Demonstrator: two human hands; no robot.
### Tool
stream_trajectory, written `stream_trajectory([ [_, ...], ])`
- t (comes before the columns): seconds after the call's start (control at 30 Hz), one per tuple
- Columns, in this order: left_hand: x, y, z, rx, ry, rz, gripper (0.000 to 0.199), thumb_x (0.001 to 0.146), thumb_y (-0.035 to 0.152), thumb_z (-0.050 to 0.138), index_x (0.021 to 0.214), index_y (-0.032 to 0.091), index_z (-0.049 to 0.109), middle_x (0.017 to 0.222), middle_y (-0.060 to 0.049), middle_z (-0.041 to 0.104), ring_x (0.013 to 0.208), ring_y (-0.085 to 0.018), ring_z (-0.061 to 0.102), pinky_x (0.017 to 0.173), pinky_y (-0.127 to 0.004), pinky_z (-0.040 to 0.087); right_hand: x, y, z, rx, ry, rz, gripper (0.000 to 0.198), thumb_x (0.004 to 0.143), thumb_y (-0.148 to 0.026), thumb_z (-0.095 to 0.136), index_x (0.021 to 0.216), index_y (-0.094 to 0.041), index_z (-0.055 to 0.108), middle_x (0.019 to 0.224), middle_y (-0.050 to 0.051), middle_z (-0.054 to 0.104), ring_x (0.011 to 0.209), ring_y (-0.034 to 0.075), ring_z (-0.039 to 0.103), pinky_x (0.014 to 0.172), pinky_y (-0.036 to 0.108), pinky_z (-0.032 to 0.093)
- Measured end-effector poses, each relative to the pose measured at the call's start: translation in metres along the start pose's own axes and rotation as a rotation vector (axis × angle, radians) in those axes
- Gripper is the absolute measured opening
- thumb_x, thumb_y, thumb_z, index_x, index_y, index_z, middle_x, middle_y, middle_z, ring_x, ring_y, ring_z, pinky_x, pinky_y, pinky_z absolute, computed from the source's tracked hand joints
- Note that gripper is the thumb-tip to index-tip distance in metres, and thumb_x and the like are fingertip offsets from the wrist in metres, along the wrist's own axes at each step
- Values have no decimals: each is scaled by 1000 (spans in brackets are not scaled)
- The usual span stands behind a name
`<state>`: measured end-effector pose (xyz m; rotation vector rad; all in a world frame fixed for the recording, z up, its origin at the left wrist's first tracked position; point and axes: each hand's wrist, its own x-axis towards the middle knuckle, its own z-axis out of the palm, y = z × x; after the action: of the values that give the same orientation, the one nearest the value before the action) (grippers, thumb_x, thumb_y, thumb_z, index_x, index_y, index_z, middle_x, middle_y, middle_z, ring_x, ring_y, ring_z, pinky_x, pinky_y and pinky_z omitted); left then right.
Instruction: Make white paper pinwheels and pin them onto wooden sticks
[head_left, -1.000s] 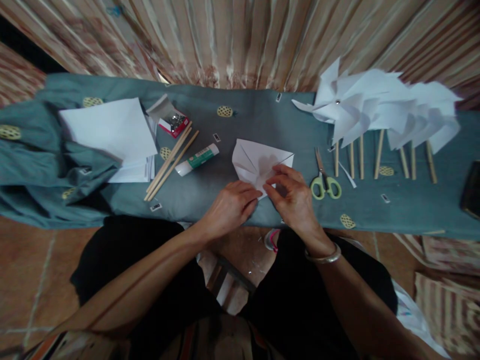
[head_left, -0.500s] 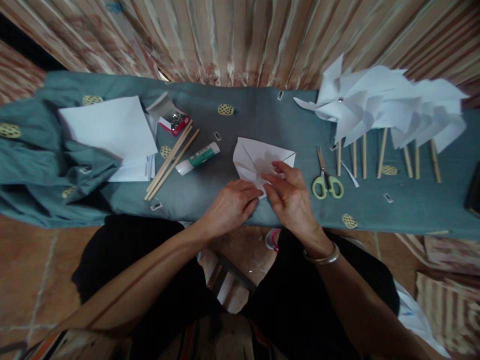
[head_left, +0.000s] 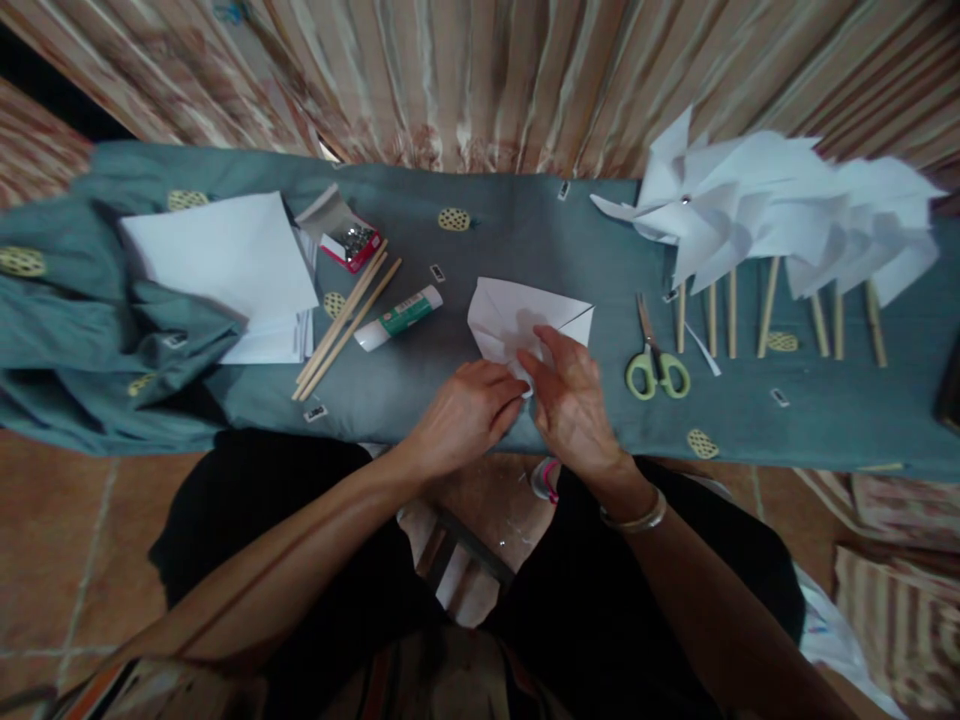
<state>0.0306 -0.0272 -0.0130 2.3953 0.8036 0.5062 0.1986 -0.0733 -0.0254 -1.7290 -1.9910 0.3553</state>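
The left hand [head_left: 472,406] pinches the lower corner of the paper [head_left: 517,315], mid-frame; the right hand [head_left: 576,405] curls loosely over it, its grip unclear. Uneven finger pressure could skew a fold; a sharp tug could tear it.

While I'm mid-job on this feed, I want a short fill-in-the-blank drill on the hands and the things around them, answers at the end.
1. The left hand and right hand are at the folded white paper; the bracelet is on the ____ wrist.
2. The scissors have handles coloured ____.
3. The labelled tube lies between the folded white paper and some loose wooden ____.
4. The scissors lie between the right hand and a row of white paper ____.

Missing words: right; green; sticks; pinwheels.
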Motion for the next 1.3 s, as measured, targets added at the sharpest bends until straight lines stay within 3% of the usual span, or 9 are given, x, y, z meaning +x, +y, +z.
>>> stream_trajectory([
  [0.17, -3, 3, -1, 112, -7, 24, 20, 92, 27, 54, 99, 14, 68, 97, -10, 64, 94, -24, 60, 83, -39, 50, -2, -1, 7, -113, -7, -77, 42, 88, -14, 46, 129, -19, 55, 142, 15, 50, 132, 34, 44, 104, 53, 41],
  [0.4, -2, 3, 2, 184, -29, 26, 16, 90, 22, 55, 97, 14, 67, 97, -10, 64, 93, -25, 59, 81, -40, 49, 1, 0, 13, -101, 33, -63, 44, 89, -14, 41, 128, -28, 55, 138, 8, 56, 130, 28, 47, 105, 51, 42],
  [0.57, -2, 3, 0, 191, -39, 32, 17, 91, 21, 53, 97, 13, 67, 96, -9, 65, 91, -24, 59, 80, -38, 49, 5, -2, 0, -21, 22, -43, 38, 87, -13, 42, 117, -19, 64, 136, 14, 55, 129, 31, 48, 104, 52, 42],
  [0.7, -2, 3, -1, 212, -30, 53, 18, 91, 19, 53, 101, 13, 66, 100, -9, 65, 94, -24, 59, 82, -38, 48, 15, 8, -15, 56, 118, -30, 42, 89, -13, 37, 122, -20, 62, 135, 11, 57, 127, 24, 51, 107, 45, 43],
  [0.8, -1, 2, -2, 230, -50, 64, 18, 91, 19, 53, 102, 12, 66, 101, -10, 65, 93, -24, 59, 81, -38, 48, 29, 24, -22, -66, 159, 77, 44, 93, -20, 37, 134, -17, 53, 141, 13, 53, 133, 28, 46, 109, 51, 39],
  [0.87, 1, 2, -4, 251, -63, 72, 19, 92, 19, 52, 102, 12, 66, 99, -10, 65, 92, -24, 59, 79, -37, 47, 39, 33, -25, -141, 106, 104, 45, 95, -27, 39, 135, -12, 51, 139, 17, 55, 131, 32, 48, 107, 54, 38],
  [1.03, 2, -6, -14, 314, -59, 87, 22, 94, 19, 47, 102, 14, 67, 96, -9, 66, 89, -22, 58, 77, -36, 45, 47, 45, -34, -160, 88, 131, 43, 94, -34, 44, 128, -13, 59, 119, 18, 68, 111, 32, 63, 99, 52, 45],
  [1.17, 1, -20, -24, 356, -5, 49, 21, 93, 18, 49, 100, 15, 68, 97, -9, 67, 93, -23, 57, 79, -38, 45, 38, 51, -41, 13, 101, 268, 41, 87, -37, 57, 121, -16, 65, 94, 10, 75, 85, 27, 70, 82, 46, 54],
  [1.3, 4, -34, -29, 374, 57, 36, 19, 91, 17, 51, 98, 17, 69, 100, -8, 68, 97, -25, 56, 81, -39, 45, 24, 58, -42, 234, 84, 413, 37, 78, -39, 67, 108, -18, 70, 77, 4, 74, 68, 21, 68, 68, 37, 55],
])
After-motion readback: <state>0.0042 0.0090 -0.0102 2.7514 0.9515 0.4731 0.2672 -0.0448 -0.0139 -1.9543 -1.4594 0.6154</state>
